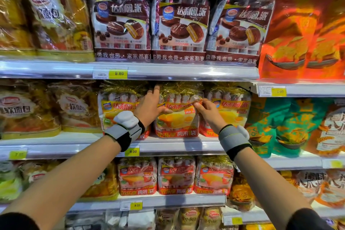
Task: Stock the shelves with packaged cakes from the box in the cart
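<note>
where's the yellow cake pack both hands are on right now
In the head view, the yellow cake pack stands mid-frame on the middle shelf, between two matching packs, left hand and right hand on it.

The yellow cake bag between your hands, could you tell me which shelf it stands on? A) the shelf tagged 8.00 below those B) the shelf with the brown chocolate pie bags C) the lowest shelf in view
A: the yellow cake bag stands on the shelf with the 8.00 tag, the left hand and right hand on its sides.
</note>
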Demonstrator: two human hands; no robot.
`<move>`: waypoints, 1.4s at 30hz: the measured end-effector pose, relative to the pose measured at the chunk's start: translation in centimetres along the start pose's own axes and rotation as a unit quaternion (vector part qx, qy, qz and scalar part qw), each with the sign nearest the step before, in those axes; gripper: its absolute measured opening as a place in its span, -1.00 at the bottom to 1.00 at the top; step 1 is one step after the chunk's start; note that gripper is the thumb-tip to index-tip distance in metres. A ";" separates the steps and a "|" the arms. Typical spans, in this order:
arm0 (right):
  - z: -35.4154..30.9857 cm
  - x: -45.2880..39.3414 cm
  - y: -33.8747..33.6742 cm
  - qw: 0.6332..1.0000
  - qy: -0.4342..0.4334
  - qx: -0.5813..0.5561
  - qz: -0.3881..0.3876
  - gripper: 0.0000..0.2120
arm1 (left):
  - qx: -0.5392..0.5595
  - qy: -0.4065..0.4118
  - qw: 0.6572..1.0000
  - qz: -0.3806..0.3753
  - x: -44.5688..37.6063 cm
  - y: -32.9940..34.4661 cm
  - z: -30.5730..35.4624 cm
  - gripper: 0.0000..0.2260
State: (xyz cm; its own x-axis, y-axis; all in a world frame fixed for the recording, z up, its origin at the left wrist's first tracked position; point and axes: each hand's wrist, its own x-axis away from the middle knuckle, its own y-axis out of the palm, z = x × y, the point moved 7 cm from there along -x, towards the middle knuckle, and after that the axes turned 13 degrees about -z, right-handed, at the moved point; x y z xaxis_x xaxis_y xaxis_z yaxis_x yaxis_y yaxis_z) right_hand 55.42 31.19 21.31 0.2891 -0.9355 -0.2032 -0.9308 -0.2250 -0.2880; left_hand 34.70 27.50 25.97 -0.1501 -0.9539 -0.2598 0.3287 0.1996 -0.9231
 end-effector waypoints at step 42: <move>-5.7 6.6 7.3 0.829 -0.069 0.545 0.104 -0.44 | -0.237 0.002 0.967 0.089 9.0 -2.4 -3.7 -0.42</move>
